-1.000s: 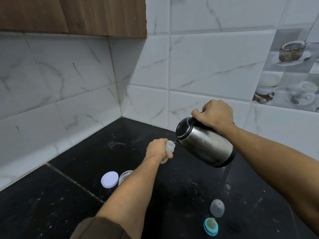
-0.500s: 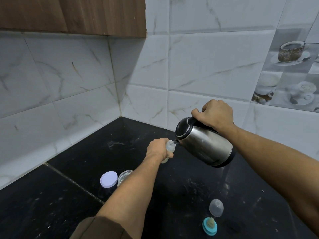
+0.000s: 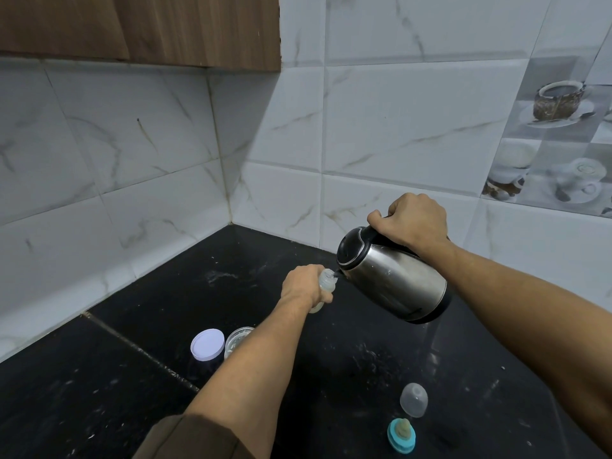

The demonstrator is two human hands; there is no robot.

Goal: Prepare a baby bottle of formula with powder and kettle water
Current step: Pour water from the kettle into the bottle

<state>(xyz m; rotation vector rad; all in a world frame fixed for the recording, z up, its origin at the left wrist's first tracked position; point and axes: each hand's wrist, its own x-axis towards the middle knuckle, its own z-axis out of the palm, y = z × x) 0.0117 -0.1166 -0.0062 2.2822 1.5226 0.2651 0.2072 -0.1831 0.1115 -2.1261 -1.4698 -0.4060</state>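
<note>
My left hand (image 3: pixel 304 285) grips a small clear baby bottle (image 3: pixel 326 282) held above the black counter (image 3: pixel 149 326); most of the bottle is hidden by my fingers. My right hand (image 3: pixel 412 223) holds the black handle of a steel kettle (image 3: pixel 390 279), tilted left with its spout at the bottle's open mouth. A teal nipple ring (image 3: pixel 401 435) and a clear bottle cap (image 3: pixel 413 399) lie on the counter at the front right. A jar with a white lid (image 3: pixel 207 345) and an open clear jar (image 3: pixel 237 338) stand by my left forearm.
White marble-look tiled walls (image 3: pixel 165 144) meet in a corner behind the counter. A wooden cabinet (image 3: pixel 139 28) hangs above at the left. White powder specks are scattered on the counter surface.
</note>
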